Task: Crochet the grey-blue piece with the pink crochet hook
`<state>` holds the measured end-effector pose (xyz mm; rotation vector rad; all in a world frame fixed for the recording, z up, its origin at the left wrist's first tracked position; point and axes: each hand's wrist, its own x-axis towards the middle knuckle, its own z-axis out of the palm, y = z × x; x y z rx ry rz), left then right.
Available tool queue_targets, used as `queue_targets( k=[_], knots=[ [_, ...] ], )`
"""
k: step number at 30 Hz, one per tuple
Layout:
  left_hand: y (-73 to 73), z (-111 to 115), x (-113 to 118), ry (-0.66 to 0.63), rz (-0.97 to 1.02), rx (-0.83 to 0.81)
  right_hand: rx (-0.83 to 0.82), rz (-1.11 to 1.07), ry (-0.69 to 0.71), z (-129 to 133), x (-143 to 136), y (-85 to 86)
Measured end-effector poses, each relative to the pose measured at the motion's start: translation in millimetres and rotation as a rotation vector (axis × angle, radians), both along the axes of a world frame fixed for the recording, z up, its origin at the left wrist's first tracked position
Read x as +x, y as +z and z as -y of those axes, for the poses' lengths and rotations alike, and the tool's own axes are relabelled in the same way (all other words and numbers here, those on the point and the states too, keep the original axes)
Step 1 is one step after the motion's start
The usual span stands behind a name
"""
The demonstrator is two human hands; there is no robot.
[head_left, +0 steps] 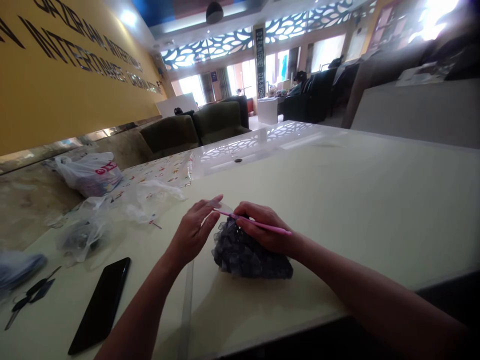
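A dark grey ruffled piece (251, 255) with petal-like bits rests on the pale table, below and between my hands. My right hand (264, 225) is closed around a pink hooked tool (270, 228), whose thin tip points left toward my other hand. The right fingers also touch the top of the grey piece. At the left, my left hand (195, 225) pinches a small translucent bit (221, 205) near the tool's tip; its thumb is close to that tip.
A black phone (100, 305) and keys (30, 296) lie at the left. Beyond them are clear plastic bags (84, 232) and a white shopping bag (92, 175). The table's front edge (285, 335) is near my right forearm. Armchairs (221, 120) stand farther back.
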<state>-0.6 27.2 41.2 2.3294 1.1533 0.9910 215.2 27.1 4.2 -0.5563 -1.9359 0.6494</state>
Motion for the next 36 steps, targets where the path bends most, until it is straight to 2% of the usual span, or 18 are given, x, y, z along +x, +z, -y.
queue_targets(
  k=[3,6,8,11,12,15,22,29,32,36],
  knots=[
    [13.5,-4.8,-14.4,0.096,-0.238,0.131,-0.081,-0.111,-0.024,2.6,1.8,3.2],
    [14.6,-4.0,-20.2,0.193,-0.228,0.117,-0.135,-0.186,-0.04,2.3,3.3,4.8],
    [9.3,0.4,-16.4,0.168,-0.009,-0.074,-0.155,-0.184,-0.036,2.3,3.5,4.9],
    [-3.9,8.3,-1.7,-0.025,0.513,-0.524,-0.161,-0.152,-0.008,2.7,1.7,3.1],
    [-8.6,10.0,4.0,-0.066,0.634,-0.628,-0.151,-0.139,0.004,2.5,0.7,2.1],
    [-20.4,11.6,18.6,-0.077,0.768,-0.751,-0.09,-0.096,0.027,0.5,-1.4,-0.8],
    [-26.9,11.2,26.8,-0.051,0.773,-0.709,0.008,0.031,0.026,-3.7,1.1,-3.3],
    [-26.8,16.4,27.6,-0.026,0.769,-0.629,0.187,0.093,-0.108,-4.7,1.3,-8.6],
    [-26.9,16.8,30.8,0.043,0.742,-0.577,0.328,0.213,-0.214,-5.9,-0.3,-10.9],
    [-28.8,17.1,35.1,0.151,0.731,-0.493,0.545,0.392,-0.48,-2.9,-9.1,-13.6]
  ],
)
